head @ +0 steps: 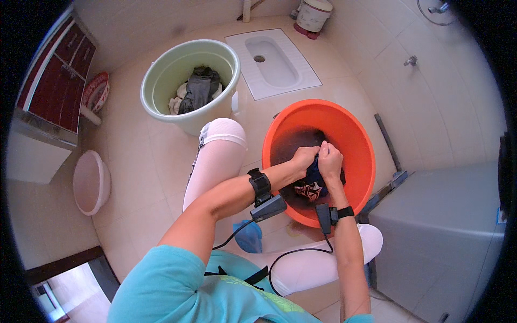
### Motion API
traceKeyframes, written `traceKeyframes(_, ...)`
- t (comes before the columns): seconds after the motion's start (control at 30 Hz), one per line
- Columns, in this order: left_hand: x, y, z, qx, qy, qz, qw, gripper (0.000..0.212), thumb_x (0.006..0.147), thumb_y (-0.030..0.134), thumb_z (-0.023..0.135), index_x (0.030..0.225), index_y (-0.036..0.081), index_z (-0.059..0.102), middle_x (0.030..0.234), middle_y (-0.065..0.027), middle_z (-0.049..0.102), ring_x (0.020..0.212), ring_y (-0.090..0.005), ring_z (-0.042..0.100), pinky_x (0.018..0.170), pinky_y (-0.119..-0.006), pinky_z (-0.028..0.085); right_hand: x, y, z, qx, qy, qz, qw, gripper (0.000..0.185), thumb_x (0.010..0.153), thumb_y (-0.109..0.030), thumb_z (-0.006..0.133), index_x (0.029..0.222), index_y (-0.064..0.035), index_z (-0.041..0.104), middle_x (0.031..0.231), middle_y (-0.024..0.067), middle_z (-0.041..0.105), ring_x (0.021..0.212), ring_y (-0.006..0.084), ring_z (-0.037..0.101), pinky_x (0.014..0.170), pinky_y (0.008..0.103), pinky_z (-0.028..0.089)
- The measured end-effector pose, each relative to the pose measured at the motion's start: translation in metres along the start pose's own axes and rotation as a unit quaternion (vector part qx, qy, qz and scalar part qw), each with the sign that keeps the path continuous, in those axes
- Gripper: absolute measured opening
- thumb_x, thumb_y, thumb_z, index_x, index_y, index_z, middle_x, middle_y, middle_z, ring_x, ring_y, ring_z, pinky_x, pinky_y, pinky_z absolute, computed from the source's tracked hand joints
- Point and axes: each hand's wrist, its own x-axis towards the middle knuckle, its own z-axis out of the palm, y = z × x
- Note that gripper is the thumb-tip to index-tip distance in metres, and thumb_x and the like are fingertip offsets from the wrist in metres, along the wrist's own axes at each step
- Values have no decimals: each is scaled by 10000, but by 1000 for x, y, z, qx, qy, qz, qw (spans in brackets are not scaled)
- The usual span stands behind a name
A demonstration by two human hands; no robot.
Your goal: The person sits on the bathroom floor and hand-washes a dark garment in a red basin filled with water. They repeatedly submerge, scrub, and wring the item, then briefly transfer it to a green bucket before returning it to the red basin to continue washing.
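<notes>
Before me stands an orange plastic tub (pixel 365 161) holding dark water. Inside it my left hand (pixel 305 158) and my right hand (pixel 330 162) are close together, both closed on a dark blue wet garment (pixel 314 173). A pink, white and black patterned part of the cloth (pixel 310 191) shows below my hands, against the water. The far side of the garment is dark and hard to make out. Each forearm wears a black strap carrying a small grey device with a cable.
A pale green bucket (pixel 159 80) with dark and white clothes (pixel 202 87) stands beyond my left knee. Behind lies a squat toilet (pixel 278 64). A pink basin (pixel 92 181) leans at the left wall; a grey appliance (pixel 436 226) is at right. Some blue plastic (pixel 248 237) lies between my legs.
</notes>
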Motion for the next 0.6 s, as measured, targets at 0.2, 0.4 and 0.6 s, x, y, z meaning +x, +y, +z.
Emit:
traceKeyframes(0.2,8,8,-13,-60,-17,-3,998,208,879,233,447,853,69,572,800,-48,570,704,-160,544,609,-303,450,-15,-33,-8,150,-5,-58,987,165,799,-189,533,834,-39,474,749,170,550,683,367,545,609,399,427)
traceKeyframes(0.4,-10,6,2,32,13,-23,999,224,883,237,429,874,70,577,859,-64,570,737,-175,531,646,-329,437,-11,-21,-2,-30,32,-77,996,229,824,-213,496,695,-23,502,679,194,542,632,380,529,564,434,420)
traceKeyframes(0.6,-28,28,10,115,-34,-45,992,440,837,436,477,888,13,588,792,-85,596,683,-184,565,615,-341,454,5,20,-14,37,-10,33,999,256,849,-252,485,782,-16,558,701,166,578,661,297,562,595,379,430)
